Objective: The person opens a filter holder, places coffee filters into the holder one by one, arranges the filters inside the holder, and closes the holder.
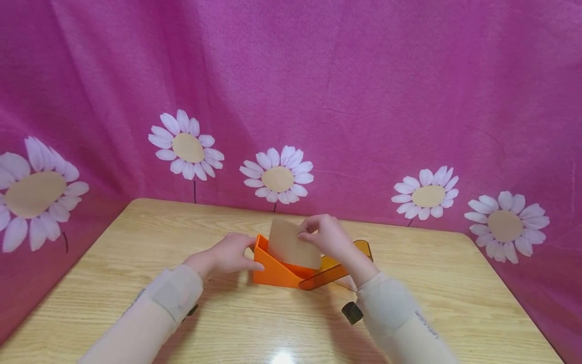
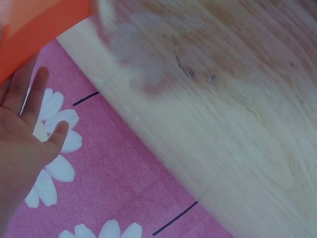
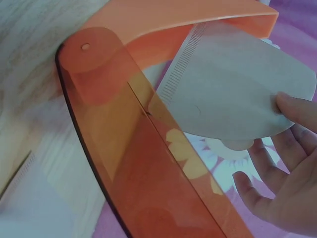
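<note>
An orange coffee filter holder (image 1: 277,270) stands on the table, its clear amber lid (image 1: 325,274) swung open to the right. My left hand (image 1: 229,253) grips the holder's left end, thumb on the front side. In the left wrist view, fingers of the left hand (image 2: 25,124) reach up to the orange wall (image 2: 44,34). A brown paper coffee filter (image 1: 291,245) is tilted, its lower part inside the holder. The right hand (image 1: 327,235) pinches the filter's upper right edge between thumb and fingers. The filter's crimped seam (image 3: 181,64) shows in the right wrist view.
Another filter paper (image 3: 39,203) with a crimped edge lies on the wooden table (image 1: 227,323), beside the lid. Small black wrist devices (image 1: 352,312) hang under both forearms. A magenta curtain (image 1: 341,101) with white flowers closes off the table's back and sides.
</note>
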Demonstrator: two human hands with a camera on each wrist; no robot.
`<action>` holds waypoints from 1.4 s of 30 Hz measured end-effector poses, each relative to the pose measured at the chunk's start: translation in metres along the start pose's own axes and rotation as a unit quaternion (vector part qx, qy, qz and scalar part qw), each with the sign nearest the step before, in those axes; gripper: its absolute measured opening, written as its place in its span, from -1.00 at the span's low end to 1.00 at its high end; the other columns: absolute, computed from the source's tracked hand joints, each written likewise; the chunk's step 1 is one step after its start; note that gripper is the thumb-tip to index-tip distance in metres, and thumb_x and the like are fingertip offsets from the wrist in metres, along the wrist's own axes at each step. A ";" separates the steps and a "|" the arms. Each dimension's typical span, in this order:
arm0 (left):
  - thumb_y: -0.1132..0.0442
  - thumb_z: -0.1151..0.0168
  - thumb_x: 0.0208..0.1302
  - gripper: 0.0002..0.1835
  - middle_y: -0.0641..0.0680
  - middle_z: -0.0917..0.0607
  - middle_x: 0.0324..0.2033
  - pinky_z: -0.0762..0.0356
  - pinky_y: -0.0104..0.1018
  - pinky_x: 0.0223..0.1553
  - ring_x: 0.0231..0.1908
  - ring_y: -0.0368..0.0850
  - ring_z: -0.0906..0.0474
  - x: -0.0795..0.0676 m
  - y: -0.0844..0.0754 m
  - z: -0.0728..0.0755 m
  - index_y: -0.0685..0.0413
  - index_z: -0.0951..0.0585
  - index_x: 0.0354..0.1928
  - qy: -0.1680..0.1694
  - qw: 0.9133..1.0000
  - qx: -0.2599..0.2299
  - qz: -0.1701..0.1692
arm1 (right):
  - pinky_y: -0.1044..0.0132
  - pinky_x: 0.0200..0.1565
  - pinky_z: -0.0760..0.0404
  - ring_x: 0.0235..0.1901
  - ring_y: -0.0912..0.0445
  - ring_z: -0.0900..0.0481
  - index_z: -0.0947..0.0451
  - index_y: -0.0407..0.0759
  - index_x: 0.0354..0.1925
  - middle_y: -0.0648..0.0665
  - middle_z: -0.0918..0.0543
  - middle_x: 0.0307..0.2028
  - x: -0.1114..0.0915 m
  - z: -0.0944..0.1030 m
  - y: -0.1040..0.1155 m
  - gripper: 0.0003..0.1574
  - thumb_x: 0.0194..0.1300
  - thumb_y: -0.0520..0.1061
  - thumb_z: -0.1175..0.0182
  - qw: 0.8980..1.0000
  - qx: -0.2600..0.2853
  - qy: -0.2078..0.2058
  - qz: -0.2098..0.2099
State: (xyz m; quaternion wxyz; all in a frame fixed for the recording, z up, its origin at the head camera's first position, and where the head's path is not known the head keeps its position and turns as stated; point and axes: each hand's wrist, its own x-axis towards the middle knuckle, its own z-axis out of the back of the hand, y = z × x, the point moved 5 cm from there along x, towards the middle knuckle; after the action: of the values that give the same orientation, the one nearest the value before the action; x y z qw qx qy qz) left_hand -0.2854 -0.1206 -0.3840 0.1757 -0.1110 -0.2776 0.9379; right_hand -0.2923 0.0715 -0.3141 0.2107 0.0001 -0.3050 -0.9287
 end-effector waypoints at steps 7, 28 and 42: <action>-0.02 -0.41 -0.01 -0.55 -0.17 -0.65 -0.19 -0.27 -0.01 0.19 -0.06 -0.12 -0.42 0.001 0.003 -0.002 -0.13 -0.60 -0.03 0.003 1.000 -0.007 0.007 | 0.17 -0.12 -0.55 -0.29 0.07 -0.59 -0.63 -0.19 -0.41 -0.09 -0.69 -0.40 0.002 -0.010 -0.004 -0.95 0.14 -0.20 -0.29 1.000 0.003 0.008 -0.009; -0.03 -0.41 0.00 -0.54 -0.22 -0.65 -0.19 -0.32 -0.03 0.19 -0.08 -0.17 -0.45 -0.002 0.003 0.000 -0.19 -0.60 0.00 -0.002 1.000 -0.021 0.013 | 0.34 -0.28 -0.51 -0.46 0.22 -0.48 -0.59 -0.14 -0.55 0.02 -0.63 -0.54 0.006 -0.035 -0.005 -0.86 0.11 -0.24 -0.31 0.999 0.015 0.023 0.031; -0.03 -0.40 0.02 -0.56 -0.23 -0.64 -0.21 -0.31 -0.05 0.17 -0.09 -0.19 -0.44 -0.001 0.002 0.000 -0.21 -0.60 -0.01 0.002 1.000 -0.014 -0.004 | 0.40 -0.37 -0.39 -0.50 0.21 -0.36 -0.61 -0.17 -0.55 0.04 -0.55 -0.61 0.005 -0.049 -0.010 -0.87 0.11 -0.22 -0.32 0.998 0.015 0.038 -0.041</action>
State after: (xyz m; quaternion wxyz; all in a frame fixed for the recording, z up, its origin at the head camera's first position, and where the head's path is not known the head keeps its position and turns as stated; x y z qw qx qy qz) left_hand -0.2848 -0.1224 -0.3851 0.1780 -0.1145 -0.2910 0.9330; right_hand -0.2943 0.0484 -0.3590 0.1842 0.0512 -0.3107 -0.9311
